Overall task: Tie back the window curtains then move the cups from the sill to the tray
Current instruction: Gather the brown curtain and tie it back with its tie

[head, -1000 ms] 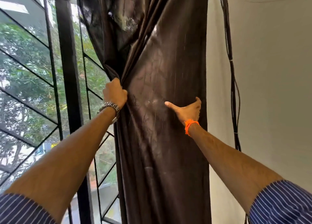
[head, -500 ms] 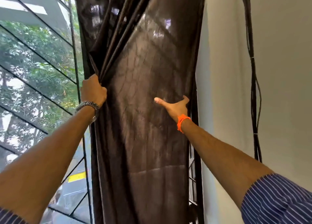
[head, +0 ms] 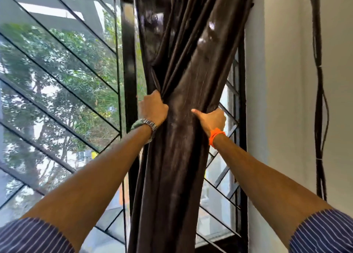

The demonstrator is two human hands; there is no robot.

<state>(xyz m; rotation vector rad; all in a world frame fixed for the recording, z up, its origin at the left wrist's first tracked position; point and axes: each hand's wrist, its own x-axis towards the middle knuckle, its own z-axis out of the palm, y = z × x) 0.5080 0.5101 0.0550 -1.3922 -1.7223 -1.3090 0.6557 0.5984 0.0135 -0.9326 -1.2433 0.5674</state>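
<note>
Curtain (head: 179, 166) top, hem beyond frame; right hand (head: 210, 119) partly behind it.

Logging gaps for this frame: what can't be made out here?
Head view:
Cups, tray: outside the frame.
Left hand fingers: buried in curtain folds.
Right hand fingers: behind the curtain; only the thumb shows.
Curtain top and hem: cut off by frame edges.
Any tie-back: none visible.
</note>
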